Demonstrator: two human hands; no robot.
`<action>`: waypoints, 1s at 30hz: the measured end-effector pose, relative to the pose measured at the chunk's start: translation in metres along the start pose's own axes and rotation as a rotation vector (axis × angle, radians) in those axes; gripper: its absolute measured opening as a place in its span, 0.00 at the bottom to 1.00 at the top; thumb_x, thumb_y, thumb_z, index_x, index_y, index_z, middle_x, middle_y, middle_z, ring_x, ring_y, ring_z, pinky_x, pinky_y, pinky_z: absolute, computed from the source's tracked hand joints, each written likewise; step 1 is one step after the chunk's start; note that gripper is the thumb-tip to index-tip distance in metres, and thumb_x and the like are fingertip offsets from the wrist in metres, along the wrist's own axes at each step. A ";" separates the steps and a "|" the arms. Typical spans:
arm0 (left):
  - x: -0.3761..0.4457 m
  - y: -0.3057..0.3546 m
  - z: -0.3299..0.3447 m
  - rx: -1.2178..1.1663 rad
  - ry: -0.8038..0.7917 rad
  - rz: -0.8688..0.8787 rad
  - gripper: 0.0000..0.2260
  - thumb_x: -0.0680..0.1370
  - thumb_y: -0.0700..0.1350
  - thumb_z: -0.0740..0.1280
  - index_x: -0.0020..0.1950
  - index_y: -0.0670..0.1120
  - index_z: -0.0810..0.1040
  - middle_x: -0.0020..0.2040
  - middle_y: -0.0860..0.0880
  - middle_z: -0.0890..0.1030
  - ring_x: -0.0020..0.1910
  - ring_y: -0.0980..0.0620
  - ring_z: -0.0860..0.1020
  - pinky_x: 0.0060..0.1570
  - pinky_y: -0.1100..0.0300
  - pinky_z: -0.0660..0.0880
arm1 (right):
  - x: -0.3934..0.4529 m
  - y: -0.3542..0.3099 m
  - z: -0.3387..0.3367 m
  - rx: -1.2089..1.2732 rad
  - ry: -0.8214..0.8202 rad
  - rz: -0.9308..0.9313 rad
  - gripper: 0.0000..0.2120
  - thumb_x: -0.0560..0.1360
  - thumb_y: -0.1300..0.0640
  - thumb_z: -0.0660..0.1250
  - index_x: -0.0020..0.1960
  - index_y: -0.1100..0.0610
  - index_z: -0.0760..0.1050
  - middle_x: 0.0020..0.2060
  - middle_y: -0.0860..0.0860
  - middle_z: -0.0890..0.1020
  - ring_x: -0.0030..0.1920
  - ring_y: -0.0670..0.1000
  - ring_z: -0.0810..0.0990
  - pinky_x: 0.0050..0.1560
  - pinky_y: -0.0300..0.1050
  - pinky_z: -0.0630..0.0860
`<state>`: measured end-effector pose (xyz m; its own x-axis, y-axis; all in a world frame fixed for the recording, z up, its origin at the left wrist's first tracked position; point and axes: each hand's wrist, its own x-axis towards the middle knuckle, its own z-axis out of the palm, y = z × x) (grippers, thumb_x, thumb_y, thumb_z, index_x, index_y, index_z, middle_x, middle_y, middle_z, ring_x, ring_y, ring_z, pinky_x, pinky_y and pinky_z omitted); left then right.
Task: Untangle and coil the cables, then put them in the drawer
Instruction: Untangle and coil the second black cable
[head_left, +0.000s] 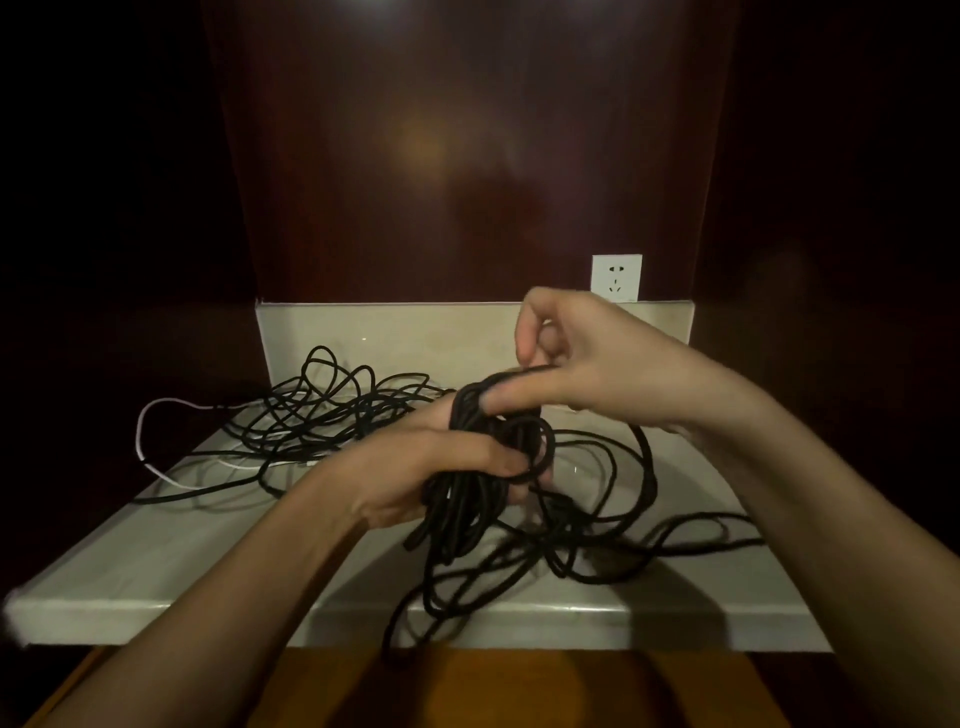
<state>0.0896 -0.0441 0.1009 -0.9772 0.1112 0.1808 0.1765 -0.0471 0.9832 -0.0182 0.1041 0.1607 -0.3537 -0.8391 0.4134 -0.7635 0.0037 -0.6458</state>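
My left hand (415, 467) grips a bundle of black cable loops (467, 499) above the middle of the stone countertop. My right hand (587, 358) is just above it, fingers curled, pinching a strand of the same black cable at the top of the bundle. Loose black cable (613, 540) trails from the bundle across the counter's right side, and one loop hangs over the front edge. A separate tangle of black cable (322, 410) mixed with a white cable (150, 415) lies at the back left. No drawer is visible.
The pale stone countertop (156, 561) sits in a dark wooden niche with a low stone backsplash (389, 332). A white wall socket (616, 277) is on the back panel at the right. A wooden surface (519, 691) shows below the counter's front edge.
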 end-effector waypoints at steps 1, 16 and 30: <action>0.001 -0.003 0.000 -0.059 0.004 -0.005 0.18 0.65 0.33 0.70 0.54 0.36 0.75 0.43 0.38 0.80 0.35 0.49 0.81 0.34 0.61 0.77 | -0.001 0.003 -0.001 0.130 -0.018 0.009 0.17 0.69 0.58 0.78 0.45 0.59 0.70 0.30 0.51 0.75 0.27 0.45 0.69 0.26 0.39 0.64; 0.012 -0.018 0.006 -0.288 0.303 0.139 0.28 0.59 0.37 0.66 0.59 0.36 0.80 0.51 0.38 0.81 0.48 0.44 0.80 0.49 0.58 0.79 | -0.026 0.022 0.054 0.694 0.438 0.218 0.08 0.82 0.56 0.61 0.49 0.61 0.72 0.28 0.52 0.71 0.21 0.45 0.64 0.20 0.35 0.61; 0.027 -0.018 0.016 -0.737 0.385 0.296 0.24 0.71 0.33 0.54 0.65 0.38 0.75 0.50 0.42 0.84 0.55 0.42 0.84 0.61 0.48 0.78 | -0.027 0.042 0.118 0.605 0.452 0.393 0.15 0.83 0.44 0.55 0.48 0.55 0.68 0.33 0.50 0.74 0.33 0.48 0.74 0.34 0.45 0.72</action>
<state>0.0621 -0.0242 0.0881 -0.8985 -0.3432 0.2736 0.4381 -0.6637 0.6063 0.0231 0.0631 0.0466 -0.8126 -0.5394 0.2208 -0.1651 -0.1504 -0.9747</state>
